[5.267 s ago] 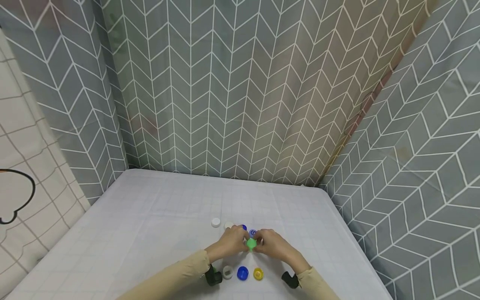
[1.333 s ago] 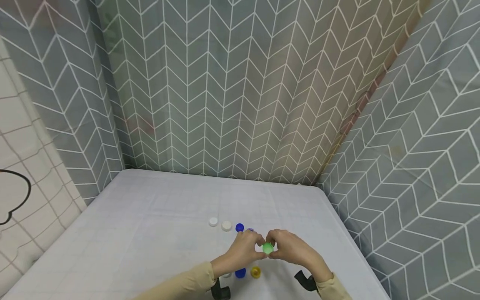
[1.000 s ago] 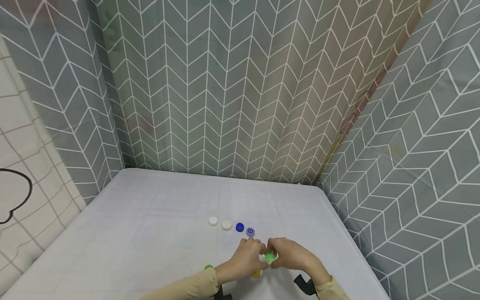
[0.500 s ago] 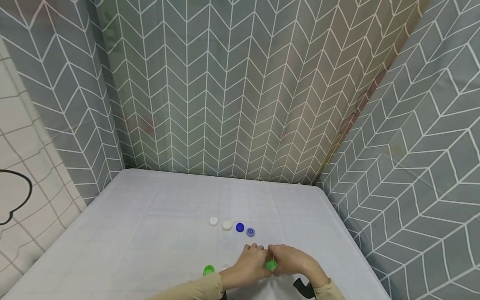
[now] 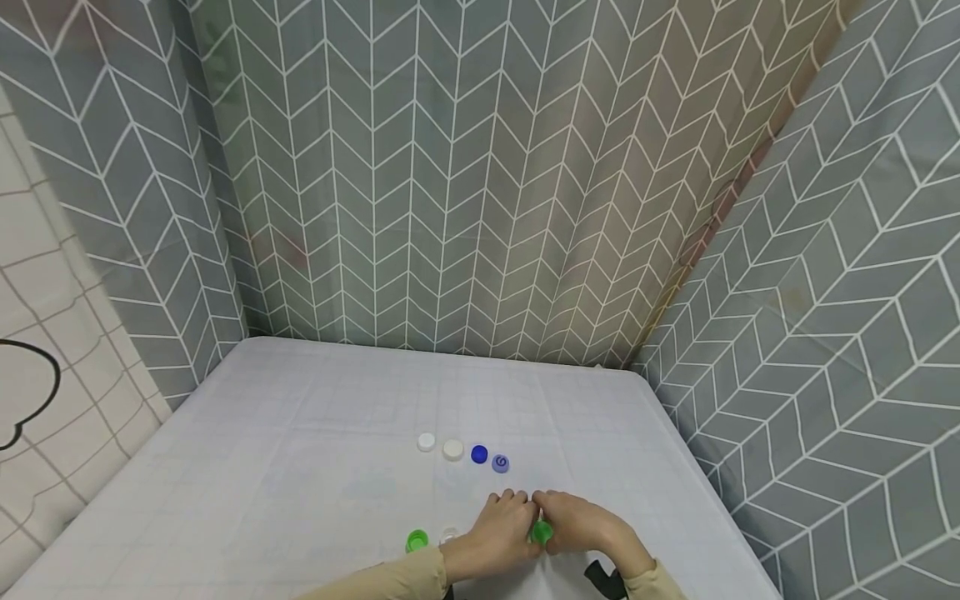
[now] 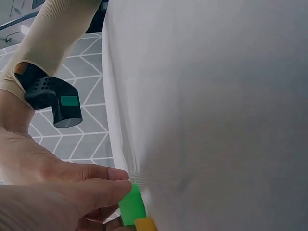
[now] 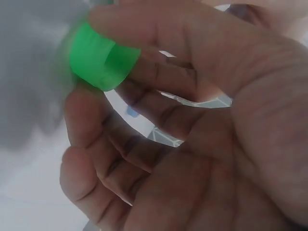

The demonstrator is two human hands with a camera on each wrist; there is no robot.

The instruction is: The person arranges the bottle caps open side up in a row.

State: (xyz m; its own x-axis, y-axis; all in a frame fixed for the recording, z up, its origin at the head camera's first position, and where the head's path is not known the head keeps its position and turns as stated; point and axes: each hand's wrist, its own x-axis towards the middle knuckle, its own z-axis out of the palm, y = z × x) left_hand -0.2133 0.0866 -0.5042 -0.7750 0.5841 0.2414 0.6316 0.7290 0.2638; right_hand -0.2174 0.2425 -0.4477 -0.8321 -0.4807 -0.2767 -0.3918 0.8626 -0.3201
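Observation:
Between my two hands, near the front of the table, is a green bottle cap [image 5: 542, 532]. My right hand [image 5: 588, 523] pinches it from the right; in the right wrist view the thumb lies over the green cap [image 7: 98, 57], with the fingers curled beside it. My left hand [image 5: 497, 537] meets it from the left with fingers bent inward, and its thumb overlaps the cap in the left wrist view. A yellow cap [image 6: 146, 224] shows right against the green one there; in the head view the left hand hides it.
Behind the hands lie two white caps [image 5: 426, 442], a dark blue cap [image 5: 479, 454] and a light blue cap with a spiral [image 5: 500, 463]. A second green cap [image 5: 417, 540] and a whitish cap [image 5: 448, 535] sit left of my left wrist. Patterned curtains [image 5: 435, 208] surround the white table [image 5: 322, 467].
From beside the spiral cap, both hands have carried the green cap toward the front right. The left hand now covers the front blue and yellow caps. In the last half second the hands barely moved.

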